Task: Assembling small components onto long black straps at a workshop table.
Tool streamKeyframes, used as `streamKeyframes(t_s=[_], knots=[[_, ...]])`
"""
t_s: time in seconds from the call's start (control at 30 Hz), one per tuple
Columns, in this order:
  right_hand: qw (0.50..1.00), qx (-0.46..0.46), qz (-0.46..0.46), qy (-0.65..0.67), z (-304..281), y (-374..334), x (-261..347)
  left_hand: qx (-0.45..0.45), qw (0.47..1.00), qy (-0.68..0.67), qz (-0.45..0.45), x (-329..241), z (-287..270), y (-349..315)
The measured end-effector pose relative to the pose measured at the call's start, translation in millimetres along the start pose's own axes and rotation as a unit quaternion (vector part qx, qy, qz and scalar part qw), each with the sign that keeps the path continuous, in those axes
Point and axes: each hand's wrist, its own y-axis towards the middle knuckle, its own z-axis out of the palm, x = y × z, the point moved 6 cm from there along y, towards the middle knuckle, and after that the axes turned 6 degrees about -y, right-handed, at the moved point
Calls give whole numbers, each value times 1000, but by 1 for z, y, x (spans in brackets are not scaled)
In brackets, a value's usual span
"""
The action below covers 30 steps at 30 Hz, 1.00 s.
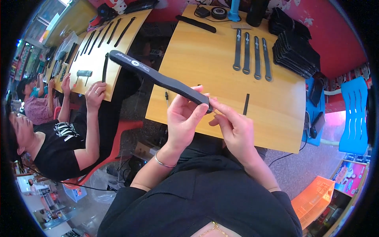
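Observation:
A long dark strap with a rounded tip and white printing stretches up and to the left over the table. Its near end lies in my left hand, pinched between thumb and fingers. My right hand meets that same end, its index fingertip against it and its thumb bent just below; any small part between these fingertips is hidden. Beyond my right hand a short narrow black strip lies on the wooden table. Several grey straps with looped ends lie in a row farther back.
Stacked black pieces occupy the table's far right corner. A black strap and a blue post are at the back. Left, a co-worker sits at another table. A blue chair and orange crate stand right.

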Motion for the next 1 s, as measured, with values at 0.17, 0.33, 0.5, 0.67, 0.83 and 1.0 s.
streamKeyframes(t_s=[0.17, 0.33, 0.5, 0.67, 0.83, 1.0], knots=[[999, -35, -19, -7, 5, -2, -14, -9, 1000, -12, -26, 0, 3, 4], [999, -35, -5, 19, 4, 1, -13, 33, 999, 33, -26, -2, 4, 6], [998, -27, 13, 56, 1, 2, -14, 55, 994, 79, -49, -4, 2, 6], [999, -9, 19, 37, 3, 2, -15, 59, 986, 151, -39, -5, -2, 9], [999, 0, 35, 29, 6, 0, -23, 130, 952, 275, -29, -16, 8, 15], [999, -16, 35, -4, 7, 6, -17, 111, 965, 234, -40, -9, -1, 21]])
